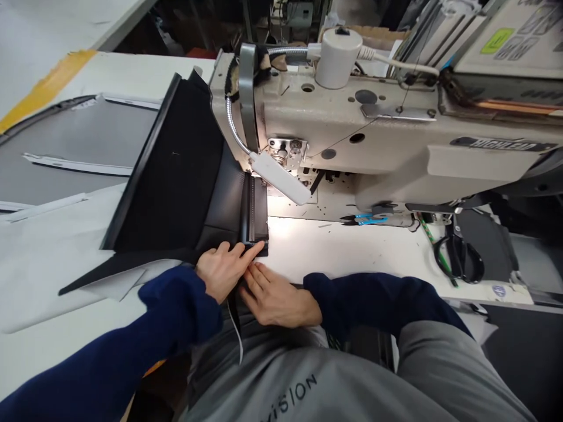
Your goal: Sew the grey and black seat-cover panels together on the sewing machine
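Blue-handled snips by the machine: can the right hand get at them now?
Probably yes: white tabletop lies between the right hand and the snips, which look uncovered, though that hand is busy at the black fabric.

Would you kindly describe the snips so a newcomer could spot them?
Find the big sewing machine. At the near edge of its bed lie the small snips; their bright blue handles set them apart from the larger black scissors to the right.

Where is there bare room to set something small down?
Mostly bare, with stray bits: white tabletop between the black piece, blue-handled snips, black scissors and right sleeve. Crowded: leftward, with the black piece and grey panel; also the near edge, by left hand and right hand.
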A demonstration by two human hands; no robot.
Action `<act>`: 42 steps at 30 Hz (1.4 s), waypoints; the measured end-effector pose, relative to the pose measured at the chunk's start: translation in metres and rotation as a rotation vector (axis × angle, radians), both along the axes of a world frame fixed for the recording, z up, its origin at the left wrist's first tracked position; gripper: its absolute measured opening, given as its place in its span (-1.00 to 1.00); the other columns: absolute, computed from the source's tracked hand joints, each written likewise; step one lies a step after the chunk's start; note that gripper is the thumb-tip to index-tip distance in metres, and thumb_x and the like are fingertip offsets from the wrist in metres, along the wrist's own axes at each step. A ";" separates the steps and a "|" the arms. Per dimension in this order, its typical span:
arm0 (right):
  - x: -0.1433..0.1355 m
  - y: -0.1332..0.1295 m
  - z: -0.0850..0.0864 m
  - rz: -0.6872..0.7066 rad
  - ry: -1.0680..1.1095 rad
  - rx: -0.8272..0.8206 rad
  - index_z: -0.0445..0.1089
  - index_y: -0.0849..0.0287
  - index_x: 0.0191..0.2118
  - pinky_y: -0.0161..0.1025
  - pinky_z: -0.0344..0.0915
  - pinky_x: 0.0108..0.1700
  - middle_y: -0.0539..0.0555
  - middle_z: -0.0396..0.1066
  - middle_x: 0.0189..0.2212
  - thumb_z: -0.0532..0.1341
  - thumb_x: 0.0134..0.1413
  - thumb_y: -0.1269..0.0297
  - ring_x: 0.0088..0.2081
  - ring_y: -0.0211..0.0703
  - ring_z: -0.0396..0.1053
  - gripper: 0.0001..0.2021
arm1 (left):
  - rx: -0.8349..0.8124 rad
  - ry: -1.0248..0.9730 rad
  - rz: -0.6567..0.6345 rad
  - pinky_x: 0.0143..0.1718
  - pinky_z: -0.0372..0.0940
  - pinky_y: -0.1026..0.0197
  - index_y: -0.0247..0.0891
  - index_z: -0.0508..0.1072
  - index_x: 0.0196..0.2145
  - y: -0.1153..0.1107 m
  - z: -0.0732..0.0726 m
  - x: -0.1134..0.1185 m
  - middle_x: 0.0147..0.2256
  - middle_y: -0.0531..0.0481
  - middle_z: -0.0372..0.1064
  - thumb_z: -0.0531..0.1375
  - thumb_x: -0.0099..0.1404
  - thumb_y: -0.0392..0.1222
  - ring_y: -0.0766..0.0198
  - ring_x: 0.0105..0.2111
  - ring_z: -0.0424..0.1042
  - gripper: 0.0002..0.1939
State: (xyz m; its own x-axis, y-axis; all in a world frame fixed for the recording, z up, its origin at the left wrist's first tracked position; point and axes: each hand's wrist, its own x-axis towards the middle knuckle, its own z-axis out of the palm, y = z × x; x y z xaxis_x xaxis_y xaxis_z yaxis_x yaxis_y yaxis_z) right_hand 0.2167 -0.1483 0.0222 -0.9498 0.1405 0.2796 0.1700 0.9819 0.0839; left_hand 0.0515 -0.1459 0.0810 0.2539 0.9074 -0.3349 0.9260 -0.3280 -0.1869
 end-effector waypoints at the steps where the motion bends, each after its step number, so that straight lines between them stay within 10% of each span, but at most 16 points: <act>1: 0.000 0.006 0.005 0.009 -0.012 -0.015 0.30 0.46 -0.03 0.16 0.13 0.14 0.49 0.35 0.00 -0.04 0.26 0.39 0.05 0.13 0.35 -0.70 | 0.023 -0.006 -0.013 -0.46 0.19 0.11 -0.01 0.20 0.22 0.001 -0.002 -0.001 -0.30 -0.07 0.41 -0.06 0.36 -0.36 0.07 -0.30 0.35 -0.48; 10: 0.008 0.017 0.014 -0.082 -0.062 0.023 0.24 0.64 0.05 0.14 0.21 0.09 0.59 0.26 0.06 -0.01 0.22 0.45 0.08 0.20 0.31 -0.63 | 0.283 -0.001 -0.084 -0.47 0.21 0.18 -0.24 0.46 -0.35 -0.002 -0.006 -0.006 -0.38 -0.02 0.35 -0.06 0.38 -0.34 0.20 -0.33 0.34 -0.69; 16: 0.007 0.012 0.011 -0.151 -0.091 0.000 0.24 0.66 0.06 0.18 0.20 0.09 0.59 0.28 0.04 0.03 0.24 0.37 0.06 0.24 0.32 -0.59 | 0.226 0.037 -0.039 -0.61 0.11 0.20 -0.08 0.21 0.21 0.007 -0.012 -0.001 -0.30 -0.03 0.38 -0.02 0.36 -0.36 0.18 -0.40 0.35 -0.51; 23: 0.009 0.016 0.007 -0.105 -0.051 0.090 0.26 0.68 0.02 0.12 0.22 0.08 0.61 0.30 0.01 -0.01 0.30 0.23 0.03 0.18 0.36 -0.53 | 0.157 0.038 -0.066 -0.58 0.17 0.19 -0.41 0.27 0.17 0.008 -0.019 -0.003 -0.39 -0.14 0.37 -0.10 0.36 -0.45 0.16 -0.32 0.39 -0.54; 42: 0.006 0.060 0.002 -0.162 0.083 -0.098 0.36 0.33 -0.21 0.00 0.17 0.12 0.23 0.44 -0.16 -0.03 0.21 0.51 -0.12 -0.09 0.38 -0.78 | 0.257 -0.022 -0.086 -0.62 0.10 0.18 -0.29 0.30 0.16 0.037 -0.036 -0.008 -0.31 -0.12 0.39 -0.06 0.35 -0.41 0.19 -0.37 0.36 -0.54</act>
